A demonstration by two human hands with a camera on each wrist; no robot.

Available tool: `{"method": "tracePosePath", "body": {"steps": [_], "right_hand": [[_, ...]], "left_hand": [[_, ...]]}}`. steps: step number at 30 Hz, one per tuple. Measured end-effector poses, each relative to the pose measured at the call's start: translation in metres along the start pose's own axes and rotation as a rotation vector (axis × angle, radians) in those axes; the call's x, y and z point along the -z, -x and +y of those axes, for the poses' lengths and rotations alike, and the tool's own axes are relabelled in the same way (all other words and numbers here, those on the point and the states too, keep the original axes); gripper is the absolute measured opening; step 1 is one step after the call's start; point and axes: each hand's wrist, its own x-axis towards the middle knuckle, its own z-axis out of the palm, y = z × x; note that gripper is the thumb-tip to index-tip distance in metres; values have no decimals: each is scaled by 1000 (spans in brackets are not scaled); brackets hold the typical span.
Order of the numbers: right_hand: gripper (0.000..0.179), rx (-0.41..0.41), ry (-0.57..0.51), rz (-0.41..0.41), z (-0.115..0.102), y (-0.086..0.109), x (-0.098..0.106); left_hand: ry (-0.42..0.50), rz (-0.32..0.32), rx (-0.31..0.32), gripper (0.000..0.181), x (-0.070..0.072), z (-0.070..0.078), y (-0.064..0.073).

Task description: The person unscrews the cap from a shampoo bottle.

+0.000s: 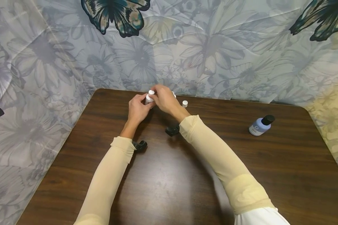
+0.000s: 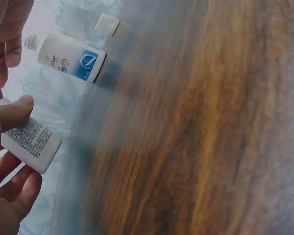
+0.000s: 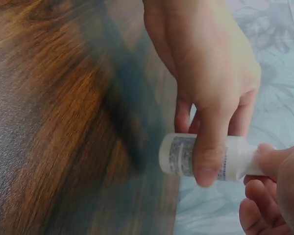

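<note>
My left hand (image 1: 138,109) grips a small white bottle (image 3: 181,154) round its body, thumb across the printed label, near the table's far edge. My right hand (image 1: 166,99) pinches the white cap (image 1: 151,92) at the bottle's top between thumb and fingers. In the right wrist view the bottle lies sideways across the picture, its neck end partly hidden by the right thumb. Beside the hands stands a white Dove bottle (image 2: 71,56) with a blue patch and a bare, uncapped neck; in the head view the right hand mostly covers it.
A loose white cap (image 1: 185,103) sits on the table right of the hands. Farther right stands a lavender bottle (image 1: 259,126) with a black cap. Behind the brown wooden table (image 1: 163,187) hangs a flower and butterfly cloth (image 1: 208,50).
</note>
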Motion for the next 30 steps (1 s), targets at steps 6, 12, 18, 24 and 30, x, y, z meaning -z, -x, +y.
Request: {"method": "tracePosePath", "body": {"steps": [6,12,18,24,30], "right_hand": [[28,12,-37,15,0,12,6],[27,2,-106,82,-3,24,14],[27,-27,-147,154,-2,43,19],[28,-43,-143,212,0,60,29],[29,-64,-167,294,1,76,42]], "left_hand": [[-12,12,-49,43,0,6,5],[31,14,-79,44,0,17,10],[87,-33,-115,42,-2,28,18],[136,-66,-149,41,-6,41,25],[195,-121,-175,44,-14,58,29]]}}
